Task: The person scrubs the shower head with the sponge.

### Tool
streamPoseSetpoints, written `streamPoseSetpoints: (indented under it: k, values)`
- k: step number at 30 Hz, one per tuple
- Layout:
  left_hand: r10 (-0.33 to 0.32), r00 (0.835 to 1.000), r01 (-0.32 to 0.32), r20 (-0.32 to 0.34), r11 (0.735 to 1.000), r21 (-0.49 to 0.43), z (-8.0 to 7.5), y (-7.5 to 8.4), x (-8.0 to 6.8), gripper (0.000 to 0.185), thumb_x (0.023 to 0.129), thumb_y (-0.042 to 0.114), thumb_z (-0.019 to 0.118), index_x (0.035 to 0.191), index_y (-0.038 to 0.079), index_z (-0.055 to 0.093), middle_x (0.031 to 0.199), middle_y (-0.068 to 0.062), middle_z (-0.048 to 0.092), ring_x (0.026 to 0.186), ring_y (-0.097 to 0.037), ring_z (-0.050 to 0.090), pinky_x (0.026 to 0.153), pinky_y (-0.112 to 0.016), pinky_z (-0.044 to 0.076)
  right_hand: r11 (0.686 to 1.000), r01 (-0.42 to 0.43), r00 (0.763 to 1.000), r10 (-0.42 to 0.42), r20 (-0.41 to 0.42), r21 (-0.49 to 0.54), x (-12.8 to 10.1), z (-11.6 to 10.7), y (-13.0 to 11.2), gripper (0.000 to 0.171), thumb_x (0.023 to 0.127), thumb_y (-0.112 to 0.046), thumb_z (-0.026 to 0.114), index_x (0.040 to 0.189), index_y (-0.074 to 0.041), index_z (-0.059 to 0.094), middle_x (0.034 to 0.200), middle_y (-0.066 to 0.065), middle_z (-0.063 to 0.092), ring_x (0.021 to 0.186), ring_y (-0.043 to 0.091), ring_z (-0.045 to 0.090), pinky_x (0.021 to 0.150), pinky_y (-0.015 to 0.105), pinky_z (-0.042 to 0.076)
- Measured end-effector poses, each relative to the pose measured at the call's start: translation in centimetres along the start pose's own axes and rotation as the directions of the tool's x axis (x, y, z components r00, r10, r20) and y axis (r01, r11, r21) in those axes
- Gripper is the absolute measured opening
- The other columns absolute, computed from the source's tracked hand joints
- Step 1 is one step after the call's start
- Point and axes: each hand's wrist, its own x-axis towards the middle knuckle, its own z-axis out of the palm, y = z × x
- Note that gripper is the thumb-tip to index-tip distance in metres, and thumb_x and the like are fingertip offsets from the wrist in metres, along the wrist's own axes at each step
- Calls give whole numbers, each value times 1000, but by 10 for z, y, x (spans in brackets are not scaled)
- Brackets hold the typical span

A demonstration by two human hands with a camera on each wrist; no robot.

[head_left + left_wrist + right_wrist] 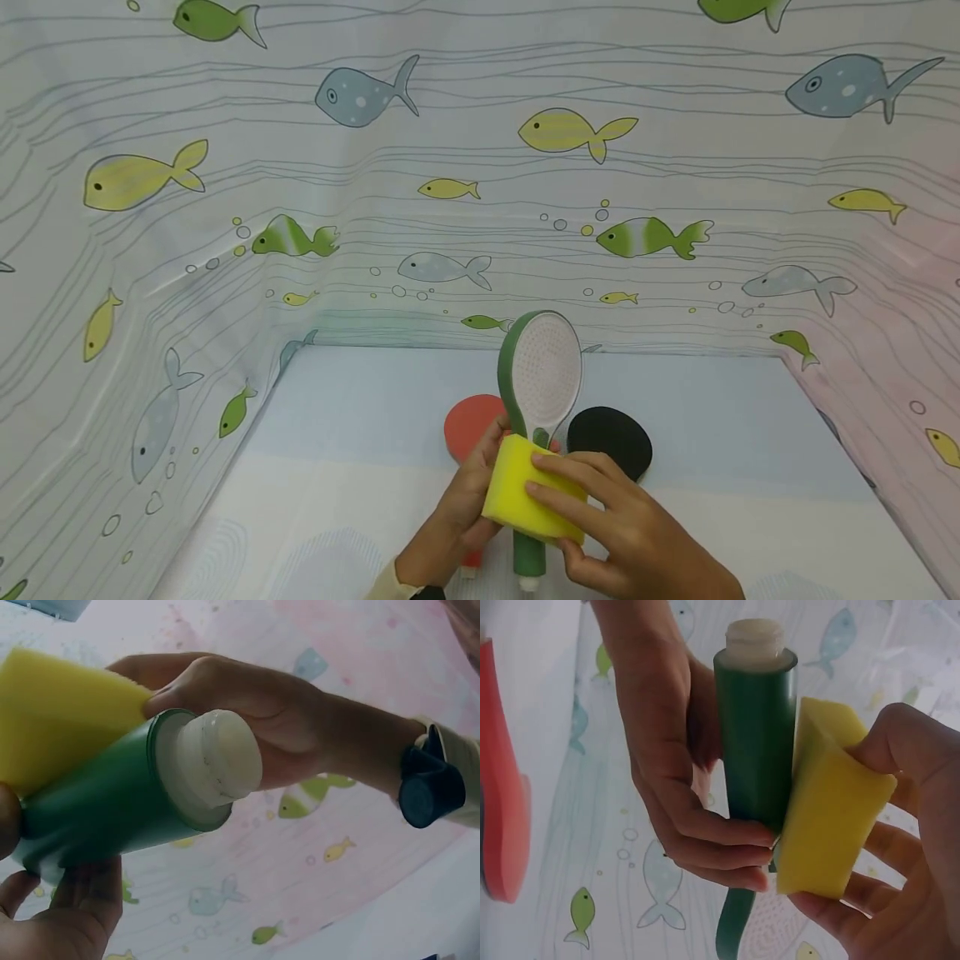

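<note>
Upright in my left hand [467, 493] is a green handheld shower head [546, 371] with a white perforated face. My left fingers [724, 851] curl round its green handle [756, 735], whose white threaded end [217, 757] sticks out at the bottom. My right hand [633, 521] grips a thick yellow sponge [525, 492], with fingers spread over its front and the thumb at its lower edge. The sponge lies against the handle and hides much of it in the head view. In the right wrist view the sponge [832, 810] is squeezed and bent at the thumb.
Behind my hands, a red round-headed item [471, 417] with a red handle and a black round-headed item [609, 437] lie on the pale table [360, 425]. Fish-patterned sheeting [450, 233] rises round the back and sides of the table.
</note>
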Motion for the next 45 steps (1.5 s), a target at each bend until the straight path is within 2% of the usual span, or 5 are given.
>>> streamPoseSetpoints:
  k: [9,19,32,38,45]
  values:
    - [65,996,-57,54,989,-136,0,4,3,31,108,16,37,139,19,38,131,-9,59,111,-17,65,104,-32,51,990,-6,980,-22,200,140,-6,-4,-6,44,98,-33,64,138,-15,58,139,3,58,116,12,53,95,11,49]
    - [-11,983,19,-186,999,42,-2,19,0,67,99,7,59,155,8,22,126,-2,61,101,-15,67,96,-29,54,907,-35,844,-198,498,420,-17,-6,-10,35,97,-31,66,131,-24,64,119,-9,69,107,-1,56,91,1,39]
    - [-20,995,18,-102,1000,-18,0,16,-2,54,97,-4,42,146,16,29,132,-2,55,111,-17,62,99,-32,52,949,0,998,-19,60,315,-8,-50,1,42,93,-14,71,129,5,61,139,17,55,125,19,51,107,16,43]
    - [-30,996,26,-85,999,-45,-1,12,-2,49,99,-2,42,145,12,31,132,-6,59,113,-22,65,100,-34,53,992,-16,967,47,-250,125,-2,-42,12,40,97,-20,64,121,13,62,133,26,56,128,21,52,109,17,42]
    - [-48,999,48,-6,998,-46,-3,7,-2,42,104,18,52,141,8,36,129,-5,65,117,-20,65,106,-32,50,982,-168,948,136,-288,-88,-7,-23,22,48,100,-35,56,122,7,65,134,28,54,127,19,50,105,9,39]
